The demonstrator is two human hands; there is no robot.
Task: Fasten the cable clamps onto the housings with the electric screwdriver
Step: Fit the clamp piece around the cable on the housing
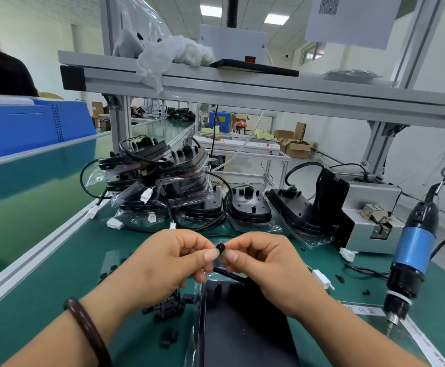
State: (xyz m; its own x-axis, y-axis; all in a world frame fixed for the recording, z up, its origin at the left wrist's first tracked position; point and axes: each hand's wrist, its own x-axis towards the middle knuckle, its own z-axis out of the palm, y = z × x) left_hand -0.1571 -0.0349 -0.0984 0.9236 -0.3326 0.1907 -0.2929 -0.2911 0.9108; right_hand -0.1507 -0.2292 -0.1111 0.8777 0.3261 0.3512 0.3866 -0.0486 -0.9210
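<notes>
1. We are looking at a green bench mat (57, 282), smooth and giving off a soft sheen.
2. We are seeing a shelf frame (242, 88) of grey matt metal, with black plastic end caps (71, 76).
3. We are finding the near housing (242, 335) in smooth matt black plastic. The stacked housings (179, 165) are showing glossier rims inside crinkled clear plastic bags (97, 178).
4. We are noting a cable clamp (220, 247) of black, faintly shiny plastic.
5. We are seeing the electric screwdriver (414, 250) in glossy blue and black plastic, with a bare metal tip.
6. We are noticing a dark, polished, wood-like bracelet (89, 329).
</notes>
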